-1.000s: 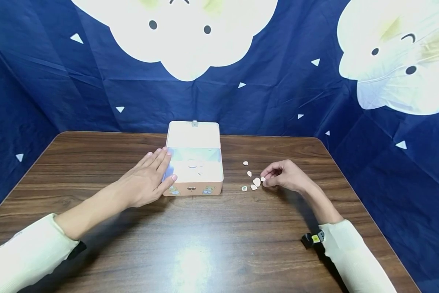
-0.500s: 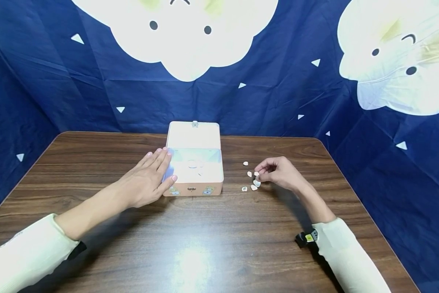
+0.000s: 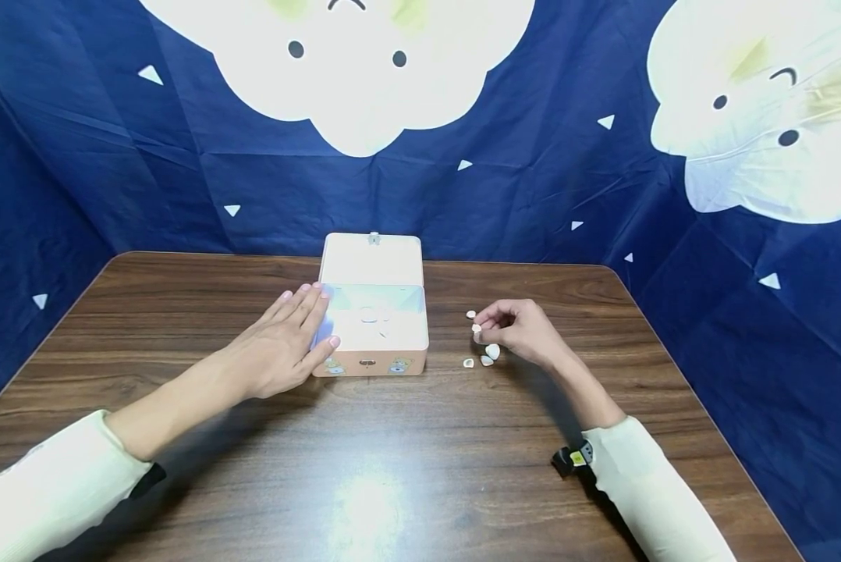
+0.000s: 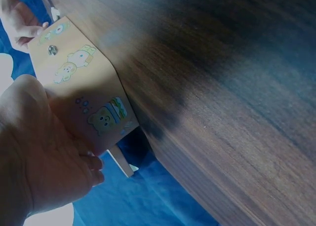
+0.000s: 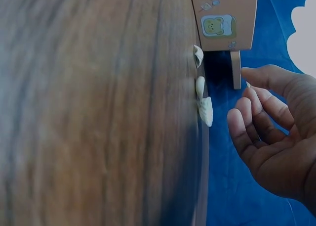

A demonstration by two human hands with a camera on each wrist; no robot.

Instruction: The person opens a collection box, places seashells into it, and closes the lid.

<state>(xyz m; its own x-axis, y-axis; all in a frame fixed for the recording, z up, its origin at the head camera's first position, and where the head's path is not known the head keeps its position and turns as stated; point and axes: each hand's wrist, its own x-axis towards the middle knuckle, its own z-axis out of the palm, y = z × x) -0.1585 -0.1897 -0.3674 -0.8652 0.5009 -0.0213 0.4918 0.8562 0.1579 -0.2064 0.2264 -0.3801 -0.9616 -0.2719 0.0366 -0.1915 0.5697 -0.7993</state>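
Observation:
An open pink tin box (image 3: 373, 343) with bear pictures stands mid-table, lid up. My left hand (image 3: 287, 347) lies flat against its left side, fingers straight; in the left wrist view the left hand (image 4: 44, 157) touches the box (image 4: 74, 82). Right of the box lie several small white shells (image 3: 489, 356). My right hand (image 3: 489, 323) hovers over them with curled fingers and pinches one small shell (image 3: 477, 329) at thumb and forefinger. The right wrist view shows the right hand (image 5: 249, 95) beside the shells (image 5: 205, 110) and the box (image 5: 224, 23).
The brown wooden table (image 3: 392, 468) has blue cloth with white cloud faces (image 3: 336, 70) behind and on both sides. One more shell (image 3: 470, 314) lies apart, farther back. The box holds faint pale pieces.
My right hand took a small shell off the table and moved left and back toward the box. The left hand and the box stayed still.

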